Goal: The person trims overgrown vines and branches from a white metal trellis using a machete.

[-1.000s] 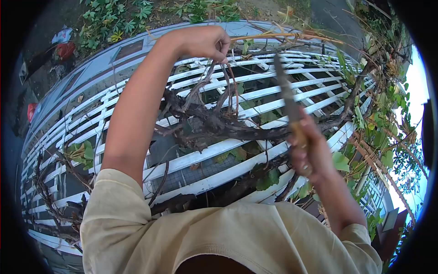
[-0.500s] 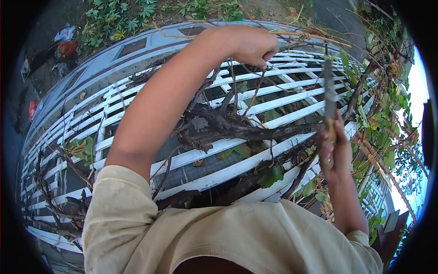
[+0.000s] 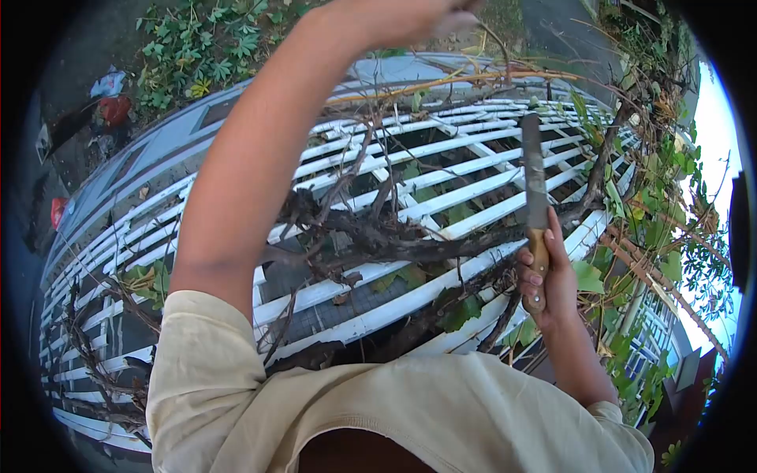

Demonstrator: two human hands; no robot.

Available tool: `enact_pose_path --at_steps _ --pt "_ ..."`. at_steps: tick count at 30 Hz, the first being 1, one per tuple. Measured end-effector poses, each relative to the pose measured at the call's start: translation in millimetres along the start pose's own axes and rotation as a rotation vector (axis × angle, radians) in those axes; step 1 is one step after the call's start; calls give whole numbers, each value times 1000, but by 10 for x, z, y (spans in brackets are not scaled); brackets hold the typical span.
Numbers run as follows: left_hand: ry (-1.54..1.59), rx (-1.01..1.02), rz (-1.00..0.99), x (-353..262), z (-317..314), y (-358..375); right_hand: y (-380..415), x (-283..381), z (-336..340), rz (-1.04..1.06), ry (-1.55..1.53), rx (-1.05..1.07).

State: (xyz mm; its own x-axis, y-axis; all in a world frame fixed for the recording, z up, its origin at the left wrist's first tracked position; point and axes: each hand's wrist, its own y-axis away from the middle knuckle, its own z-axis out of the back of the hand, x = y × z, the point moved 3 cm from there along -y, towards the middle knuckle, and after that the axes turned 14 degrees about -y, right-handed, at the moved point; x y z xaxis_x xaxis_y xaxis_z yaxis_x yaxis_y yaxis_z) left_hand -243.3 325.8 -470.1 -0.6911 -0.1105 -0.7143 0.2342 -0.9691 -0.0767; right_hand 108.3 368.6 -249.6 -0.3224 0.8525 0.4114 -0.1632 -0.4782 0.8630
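My right hand is closed round the riveted wooden handle of a long knife. Its stained blade points away from me, above the white slats; I cannot make out whether its edge has teeth. Up at the top edge of the view is my left hand, blurred and partly cut off. Its fingers look pinched on a thin vine twig that curves down to the right. Below my left arm, a thick dark vine branch with several side shoots lies across the white slatted trellis.
More dry vines tangle over the slats at the left. Leafy stems and a thick trunk crowd the right side. Long yellowish canes lie along the far edge. Green plants and a red bag are on the ground beyond.
My left hand has risen away from the slats to the top of the view. My right hand with the knife has shifted left and a little nearer to me.
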Motion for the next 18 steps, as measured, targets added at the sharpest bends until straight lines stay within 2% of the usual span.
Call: enact_pose_path --at_steps 1,2,4,5,7,8,9,10,12,14,15,17,18 --pt "-56 -128 0 300 -107 -49 -46 43 13 86 44 7" --pt "-462 -504 2 710 -295 -12 -102 23 33 88 38 21" --pt "-939 -775 93 1157 -570 232 -273 26 34 272 180 38" --pt "-996 -666 191 1254 -652 273 -352 26 18 297 198 32" --pt "-437 -76 486 1082 -967 391 -494 44 -38 304 278 101" --pt "-170 346 493 1016 -1153 431 -570 60 -65 294 269 109" --pt "13 674 417 870 -1358 550 -653 92 -123 332 397 154" --pt "46 696 343 696 -1579 765 -723 112 -180 369 527 200" --pt "208 951 372 347 -1667 964 -819 113 -322 346 597 303" --pt "170 977 332 366 -1975 1048 -922 73 -433 357 665 410" --pt "94 985 329 361 -2001 1059 -1010 33 -469 369 676 463" --pt "277 855 433 466 -1974 1056 -1087 -34 -540 299 686 464" --pt "331 741 452 315 -1442 994 -1149 -30 -560 293 721 512"
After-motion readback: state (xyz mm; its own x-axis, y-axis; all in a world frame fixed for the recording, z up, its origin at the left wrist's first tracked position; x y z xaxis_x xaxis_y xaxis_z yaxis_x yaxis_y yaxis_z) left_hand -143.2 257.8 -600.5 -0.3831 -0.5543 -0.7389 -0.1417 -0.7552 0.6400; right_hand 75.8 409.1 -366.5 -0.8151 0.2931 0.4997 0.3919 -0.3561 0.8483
